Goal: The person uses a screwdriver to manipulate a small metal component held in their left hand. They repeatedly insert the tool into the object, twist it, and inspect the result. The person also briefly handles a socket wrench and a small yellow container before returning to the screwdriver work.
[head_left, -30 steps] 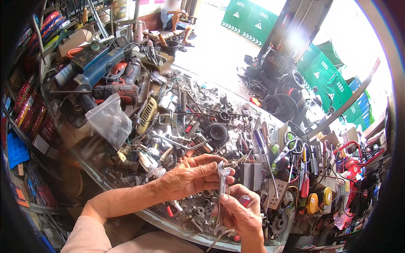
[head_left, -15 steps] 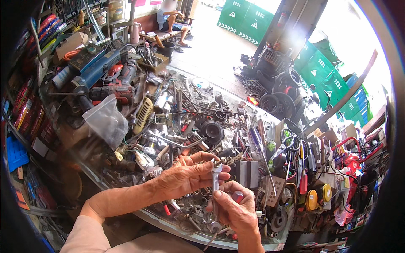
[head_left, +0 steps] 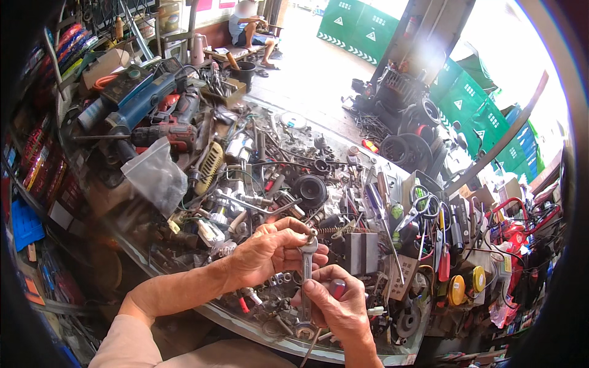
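Observation:
My left hand (head_left: 273,248) is closed, its thumb and forefinger pinching a small metal bolt-like part (head_left: 313,233). Against that part sits the upper end of a silver wrench (head_left: 307,270), its open jaw pointing down over the bench. My right hand (head_left: 340,303) grips the wrench's shank with thumb and fingers. The same hand also holds a screwdriver (head_left: 337,287) with a red handle, whose thin shaft slants down below the palm. Right behind my hands are a grey metal block (head_left: 361,253) and a long coil spring (head_left: 336,231).
Loose metal parts cover the workbench (head_left: 202,303). Power drills (head_left: 165,137), a blue grinder (head_left: 147,101) and a clear plastic bag (head_left: 156,178) lie left. Scissors (head_left: 423,208) and other tools stand right, beside yellow round tins (head_left: 456,290). A person (head_left: 245,30) sits far back.
Both hands have shifted slightly left with the wrench. The wrench has turned, so its lower open jaw now shows clearly. The screwdriver's handle has moved a little left with my right hand.

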`<state>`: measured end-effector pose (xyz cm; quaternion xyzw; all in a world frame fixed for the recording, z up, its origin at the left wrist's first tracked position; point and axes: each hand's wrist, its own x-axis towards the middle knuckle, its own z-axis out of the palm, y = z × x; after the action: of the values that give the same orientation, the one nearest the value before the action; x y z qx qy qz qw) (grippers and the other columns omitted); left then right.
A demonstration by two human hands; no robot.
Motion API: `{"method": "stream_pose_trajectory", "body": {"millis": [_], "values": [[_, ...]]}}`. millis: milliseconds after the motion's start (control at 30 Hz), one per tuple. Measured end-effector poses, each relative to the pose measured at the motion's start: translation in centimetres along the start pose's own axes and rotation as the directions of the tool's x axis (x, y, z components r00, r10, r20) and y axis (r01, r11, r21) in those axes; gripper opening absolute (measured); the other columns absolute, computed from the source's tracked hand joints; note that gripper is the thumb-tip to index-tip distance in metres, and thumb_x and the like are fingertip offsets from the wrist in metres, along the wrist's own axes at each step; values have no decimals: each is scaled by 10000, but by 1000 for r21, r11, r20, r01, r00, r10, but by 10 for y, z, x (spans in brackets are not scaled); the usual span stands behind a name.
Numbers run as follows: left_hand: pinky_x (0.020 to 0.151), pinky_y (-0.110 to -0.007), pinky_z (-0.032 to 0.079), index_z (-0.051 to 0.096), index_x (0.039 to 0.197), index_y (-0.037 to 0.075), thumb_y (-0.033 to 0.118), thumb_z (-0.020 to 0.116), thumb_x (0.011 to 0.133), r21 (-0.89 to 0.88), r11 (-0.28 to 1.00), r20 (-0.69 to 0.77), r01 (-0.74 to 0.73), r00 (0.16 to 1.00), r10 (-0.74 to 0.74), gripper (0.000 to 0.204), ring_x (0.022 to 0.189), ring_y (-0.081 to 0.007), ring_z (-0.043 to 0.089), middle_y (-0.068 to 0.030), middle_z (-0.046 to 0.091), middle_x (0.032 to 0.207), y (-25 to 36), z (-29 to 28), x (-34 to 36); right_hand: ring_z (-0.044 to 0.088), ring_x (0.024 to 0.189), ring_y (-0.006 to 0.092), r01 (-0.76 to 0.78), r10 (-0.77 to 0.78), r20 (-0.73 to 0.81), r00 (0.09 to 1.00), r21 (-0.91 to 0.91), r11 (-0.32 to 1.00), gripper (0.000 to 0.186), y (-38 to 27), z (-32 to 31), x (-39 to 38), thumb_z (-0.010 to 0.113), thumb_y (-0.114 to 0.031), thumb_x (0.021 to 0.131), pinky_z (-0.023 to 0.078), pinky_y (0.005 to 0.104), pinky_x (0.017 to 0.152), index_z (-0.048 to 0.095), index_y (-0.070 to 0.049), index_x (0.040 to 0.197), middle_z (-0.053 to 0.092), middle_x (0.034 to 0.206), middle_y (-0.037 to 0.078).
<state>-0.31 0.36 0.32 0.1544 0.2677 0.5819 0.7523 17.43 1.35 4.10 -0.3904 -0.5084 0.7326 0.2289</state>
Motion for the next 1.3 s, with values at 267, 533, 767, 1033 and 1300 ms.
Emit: {"method": "stream_pose_trajectory", "body": {"millis": [267, 533, 767, 1033, 1300], "values": [[914, -461, 468, 500, 1047, 31, 65, 469, 875, 49, 998, -42, 33, 999, -31, 178, 1024, -330, 588, -247, 588, 1068, 0, 2, 0, 424, 371, 29, -18, 18, 7, 1000, 34, 999, 163, 1, -4, 0, 600, -128, 865, 286, 170, 321, 521, 11, 899, 647, 683, 132], [872, -400, 496, 480, 1086, 50, 170, 488, 924, 71, 994, 1, 82, 997, -82, 202, 996, -275, 609, -178, 608, 1066, -1, -4, 2, 436, 358, 47, -38, 38, -1, 999, 67, 997, 148, 6, -10, 3, 600, -117, 860, 299, 175, 317, 524, 5, 896, 648, 692, 144], [914, -420, 451, 478, 1085, 75, 201, 464, 939, -42, 997, 28, 66, 997, -65, 193, 1029, -290, 591, -193, 594, 1096, -6, -3, 2, 433, 354, 55, -38, 30, 54, 998, 147, 988, 172, 13, -15, 7, 605, -132, 860, 300, 177, 318, 513, 6, 905, 644, 714, 168], [933, -432, 434, 487, 1097, 90, 166, 450, 941, -33, 998, 30, 59, 998, -58, 177, 1081, -306, 559, -201, 572, 1144, -11, -4, 1, 439, 400, 31, -49, 37, 71, 997, 167, 985, 129, 9, -9, 4, 567, -116, 887, 310, 176, 341, 513, -3, 918, 654, 745, 134], [944, -427, 439, 511, 1128, 61, 162, 500, 912, -88, 995, 79, 56, 996, -49, 239, 1060, -324, 566, -211, 562, 1150, -12, -4, 3, 468, 380, 57, -28, 20, 50, 999, 162, 986, 135, 7, -6, 4, 572, -110, 870, 313, 182, 321, 505, 2, 905, 644, 692, 154]]}}
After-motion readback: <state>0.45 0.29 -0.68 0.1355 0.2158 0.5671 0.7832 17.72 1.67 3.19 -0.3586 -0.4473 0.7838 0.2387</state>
